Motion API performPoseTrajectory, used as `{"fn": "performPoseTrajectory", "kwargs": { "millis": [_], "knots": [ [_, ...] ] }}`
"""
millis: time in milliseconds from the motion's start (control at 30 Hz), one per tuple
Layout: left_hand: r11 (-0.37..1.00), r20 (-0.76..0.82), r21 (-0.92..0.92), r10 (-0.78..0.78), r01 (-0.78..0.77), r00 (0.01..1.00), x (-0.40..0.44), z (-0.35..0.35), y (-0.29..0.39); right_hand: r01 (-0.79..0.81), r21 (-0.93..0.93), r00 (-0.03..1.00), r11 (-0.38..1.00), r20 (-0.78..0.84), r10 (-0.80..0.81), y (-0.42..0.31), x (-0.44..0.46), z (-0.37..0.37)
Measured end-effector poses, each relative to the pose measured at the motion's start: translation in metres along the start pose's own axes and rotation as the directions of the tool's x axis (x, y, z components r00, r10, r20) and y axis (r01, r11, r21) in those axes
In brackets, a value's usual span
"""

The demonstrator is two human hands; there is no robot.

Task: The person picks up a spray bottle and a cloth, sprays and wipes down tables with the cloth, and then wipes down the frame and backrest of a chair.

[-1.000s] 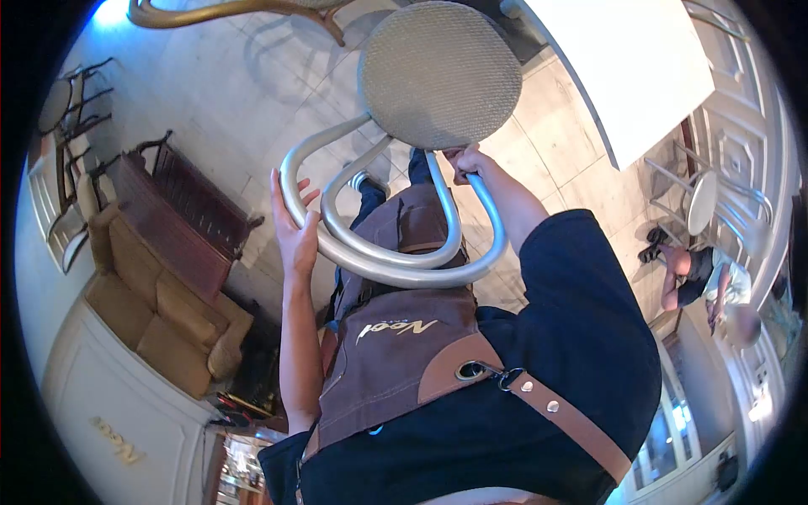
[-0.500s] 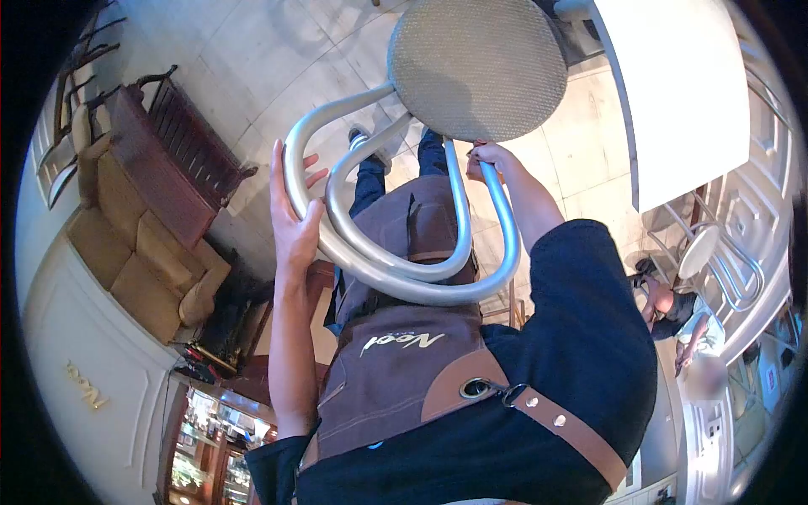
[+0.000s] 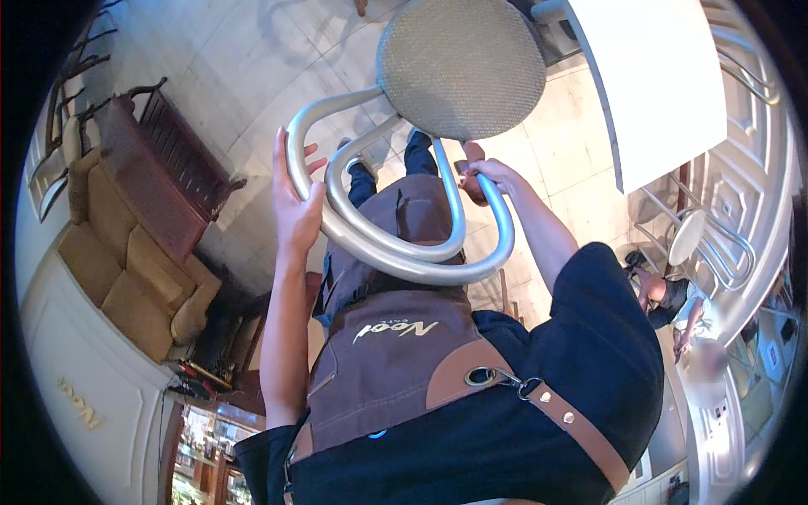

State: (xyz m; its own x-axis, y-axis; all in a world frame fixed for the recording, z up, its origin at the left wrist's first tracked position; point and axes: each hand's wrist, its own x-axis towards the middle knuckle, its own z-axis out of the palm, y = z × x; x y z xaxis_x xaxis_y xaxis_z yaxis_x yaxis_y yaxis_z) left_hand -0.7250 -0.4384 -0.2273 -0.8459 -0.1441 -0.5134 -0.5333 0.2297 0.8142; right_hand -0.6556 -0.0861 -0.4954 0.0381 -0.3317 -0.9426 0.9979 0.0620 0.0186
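Note:
A metal chair with a round patterned seat stands before me, its looped silver back rail nearest my body. My left hand holds the left bend of the outer tube, thumb on the near side and fingers extended around it. At the right side of the back, below the seat, my right hand is closed around a reddish-brown cloth against the outer tube. The cloth's full shape is partly hidden by the tube and fingers.
A white table stands close on the right, with another metal chair beyond it. On the left are a tan sofa and a dark red wooden table. A seated person is at far right.
My right hand has shifted down the right tube, away from the seat, with more of the cloth showing. My left hand keeps its hold. The view has shifted slightly.

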Motion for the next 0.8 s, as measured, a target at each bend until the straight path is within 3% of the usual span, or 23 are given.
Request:
{"fn": "performPoseTrajectory", "kwargs": {
  "millis": [67,133,167,200,267,333,367,400,467,533,567,633,667,700,800],
  "knots": [
    [1.000,0.007,-0.003,0.024,-0.024,1.000,0.001,-0.001,-0.007,0.091,0.039,0.996,0.995,0.005,-0.092,0.015,-0.029,0.003],
    [0.999,-0.007,-0.026,0.036,-0.036,0.999,0.002,-0.001,-0.013,0.188,-0.133,0.976,0.973,-0.085,-0.200,0.031,-0.073,0.015],
    [0.997,0.001,-0.043,0.065,-0.065,0.998,0.003,-0.001,-0.016,0.170,-0.478,0.943,0.861,-0.175,-0.284,0.034,-0.096,0.015],
    [0.996,0.014,-0.049,0.079,-0.078,0.997,0.004,-0.001,-0.021,0.020,-0.616,0.921,0.787,-0.295,-0.254,0.005,-0.172,0.062],
    [0.992,0.025,-0.037,0.119,-0.118,0.993,0.007,-0.003,-0.027,-0.012,-0.885,0.832,0.465,-0.267,-0.487,0.015,-0.202,0.064],
    [0.993,0.030,-0.017,0.121,-0.121,0.992,0.009,-0.003,-0.025,-0.040,-0.780,0.664,0.625,-0.488,-0.566,0.000,-0.253,0.100],
    [0.992,0.036,-0.012,0.127,-0.126,0.991,0.009,-0.003,-0.026,0.148,-0.779,0.582,0.609,-0.429,-0.691,0.003,-0.258,0.106],
    [0.992,0.042,-0.004,0.129,-0.129,0.991,0.009,-0.005,-0.027,0.150,-0.780,0.574,0.608,-0.432,-0.696,0.005,-0.257,0.118],
    [0.990,0.053,0.010,0.139,-0.139,0.989,0.011,-0.007,-0.029,0.617,-0.584,0.508,0.528,-0.217,-0.834,0.000,-0.254,0.151],
    [0.989,0.063,-0.020,0.150,-0.149,0.987,0.011,-0.005,-0.029,0.616,-0.714,0.555,0.333,0.093,-0.827,0.007,-0.200,0.139],
    [0.989,0.067,-0.006,0.151,-0.151,0.986,0.013,-0.006,-0.034,0.221,-0.865,0.857,0.449,-0.047,-0.513,0.003,-0.179,0.143],
    [0.989,0.067,0.003,0.149,-0.150,0.986,0.012,-0.009,-0.034,0.227,-0.851,0.887,0.474,-0.020,-0.460,0.020,-0.134,0.136],
    [0.989,0.070,0.010,0.144,-0.145,0.987,0.013,-0.009,-0.033,0.332,-0.823,0.887,0.462,0.107,-0.448,0.021,-0.101,0.115],
    [0.990,0.062,0.013,0.141,-0.142,0.988,0.014,-0.008,-0.031,0.336,-0.824,0.888,0.457,0.115,-0.445,0.027,-0.062,0.096],
    [0.992,0.035,0.050,0.113,-0.115,0.993,0.014,-0.005,-0.029,0.470,-0.857,0.746,0.212,0.257,-0.614,0.025,-0.005,0.072]
  ]
}}
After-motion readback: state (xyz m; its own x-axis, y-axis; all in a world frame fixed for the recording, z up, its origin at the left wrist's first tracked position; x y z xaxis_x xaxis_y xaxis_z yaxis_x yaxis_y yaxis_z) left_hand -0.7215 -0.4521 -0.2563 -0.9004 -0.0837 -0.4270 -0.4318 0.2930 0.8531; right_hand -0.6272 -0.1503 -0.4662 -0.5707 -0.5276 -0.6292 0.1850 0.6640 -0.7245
